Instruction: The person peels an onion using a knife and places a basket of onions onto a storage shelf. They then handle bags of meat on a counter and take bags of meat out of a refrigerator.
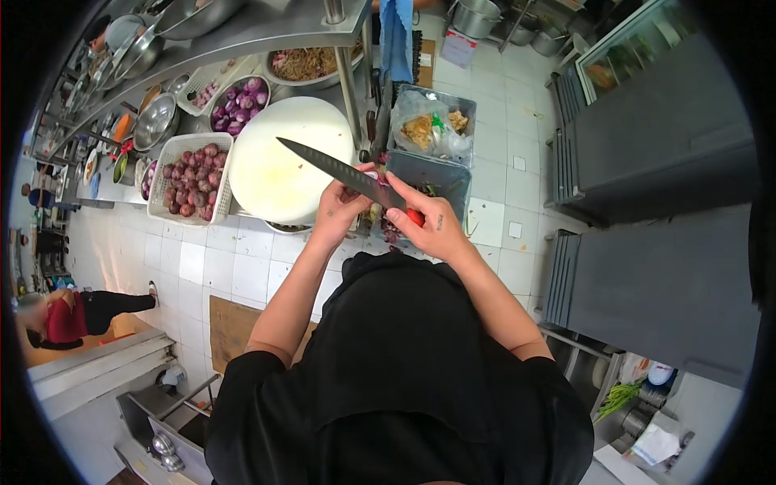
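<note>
My right hand [436, 228] is closed on the handle of a large chef's knife [339, 171], with a bit of red handle showing at the palm. The dark blade points up and left, its tip over the round white cutting board [283, 182]. My left hand [343, 212] is closed around a small red onion [373, 175], mostly hidden by the blade and fingers. Both hands meet just right of the board, above a grey bin [440, 174] with peelings in it.
Unpeeled red onions fill a white basket [152, 202] left of the board; peeled ones fill a bowl [241, 105] behind it. A second bin [467, 105] holds a plastic bag. A steel shelf [267, 44] overhangs the back. One person [69, 317] stands far left.
</note>
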A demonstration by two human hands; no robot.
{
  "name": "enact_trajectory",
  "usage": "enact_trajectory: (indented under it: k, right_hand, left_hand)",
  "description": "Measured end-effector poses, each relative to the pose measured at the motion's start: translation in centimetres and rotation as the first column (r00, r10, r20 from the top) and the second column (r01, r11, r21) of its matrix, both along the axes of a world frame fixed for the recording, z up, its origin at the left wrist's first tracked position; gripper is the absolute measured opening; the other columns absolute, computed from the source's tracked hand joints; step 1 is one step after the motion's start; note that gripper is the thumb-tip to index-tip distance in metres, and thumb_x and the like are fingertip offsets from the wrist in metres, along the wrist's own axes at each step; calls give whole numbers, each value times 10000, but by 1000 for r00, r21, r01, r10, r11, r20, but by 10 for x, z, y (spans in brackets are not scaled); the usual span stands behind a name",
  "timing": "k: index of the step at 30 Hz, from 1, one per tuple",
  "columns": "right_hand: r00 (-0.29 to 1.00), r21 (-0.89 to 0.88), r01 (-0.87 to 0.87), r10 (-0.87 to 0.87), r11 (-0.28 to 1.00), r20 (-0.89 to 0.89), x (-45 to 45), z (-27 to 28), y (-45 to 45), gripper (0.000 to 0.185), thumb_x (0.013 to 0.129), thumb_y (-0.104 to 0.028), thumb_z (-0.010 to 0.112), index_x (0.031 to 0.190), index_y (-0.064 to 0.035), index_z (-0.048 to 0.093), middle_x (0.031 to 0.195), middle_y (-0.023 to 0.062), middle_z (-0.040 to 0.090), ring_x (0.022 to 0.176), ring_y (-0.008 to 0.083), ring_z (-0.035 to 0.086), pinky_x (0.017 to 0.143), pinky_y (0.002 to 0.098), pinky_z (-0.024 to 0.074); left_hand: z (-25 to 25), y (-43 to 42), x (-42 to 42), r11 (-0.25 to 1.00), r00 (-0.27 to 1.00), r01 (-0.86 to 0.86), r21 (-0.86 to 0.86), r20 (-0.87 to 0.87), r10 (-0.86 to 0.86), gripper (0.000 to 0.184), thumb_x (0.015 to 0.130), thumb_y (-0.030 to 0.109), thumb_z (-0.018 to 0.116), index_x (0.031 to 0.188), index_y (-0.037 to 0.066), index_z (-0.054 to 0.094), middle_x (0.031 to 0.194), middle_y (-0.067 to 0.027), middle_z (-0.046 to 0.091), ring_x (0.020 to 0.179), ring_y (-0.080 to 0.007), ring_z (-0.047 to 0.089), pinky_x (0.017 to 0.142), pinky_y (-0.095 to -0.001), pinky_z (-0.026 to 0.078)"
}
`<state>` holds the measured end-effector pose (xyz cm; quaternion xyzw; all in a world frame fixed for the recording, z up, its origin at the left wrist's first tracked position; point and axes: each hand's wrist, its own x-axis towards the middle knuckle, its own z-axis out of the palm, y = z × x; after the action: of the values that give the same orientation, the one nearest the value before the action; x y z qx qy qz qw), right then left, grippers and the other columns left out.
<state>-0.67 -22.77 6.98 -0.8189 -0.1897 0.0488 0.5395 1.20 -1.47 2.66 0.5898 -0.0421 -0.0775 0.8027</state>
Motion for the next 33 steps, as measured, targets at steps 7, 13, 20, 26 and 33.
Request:
enact_trajectory:
  k: [7,13,20,26,33]
  right_hand:
    - [982,170,159,-138,972,-132,-10,0,19,448,978,-232,664,1401,-95,608,684,-60,531,627,44,429,585,234,386]
    - [871,373,378,-189,847,-454,16,-30,-11,464,1030,-258,615,1442,-55,553,668,-91,484,583,9,424,507,209,343]
    - [953,255,263,-208,931,-221,2,-35,7,606,1016,-239,623,1536,-25,398,677,-59,476,594,47,423,567,220,383]
    - [993,80,114,-116,990,15,-11,-14,24,686,945,-215,693,1539,-39,397,605,5,399,567,85,401,571,247,379]
    - [990,167,140,-140,976,-10,-11,-14,23,581,970,-205,673,1497,-56,479,606,-29,403,565,54,377,549,229,355]
  left_hand:
    - [-1,6,4,997,997,63,-39,57,-61,503,908,45,700,1377,-15,529,1290,-100,618,1182,-167,582,1018,-309,460]
    - [-10,11,1,991,982,122,-60,153,-112,598,920,204,718,1414,-32,477,1336,-137,590,1212,-196,578,1019,-329,469]
    - [-18,-1,0,878,991,33,-478,-97,-90,547,994,155,604,1477,-19,415,1383,-137,555,1256,-211,555,1020,-372,496]
    - [-13,-17,-10,849,990,-61,-525,-142,-17,531,985,69,590,1483,17,413,1457,-119,492,1295,-227,518,1084,-405,437]
    - [-12,-20,-15,882,997,-63,-466,-70,34,533,959,40,623,1452,14,424,1381,-103,520,1270,-229,533,1096,-390,426]
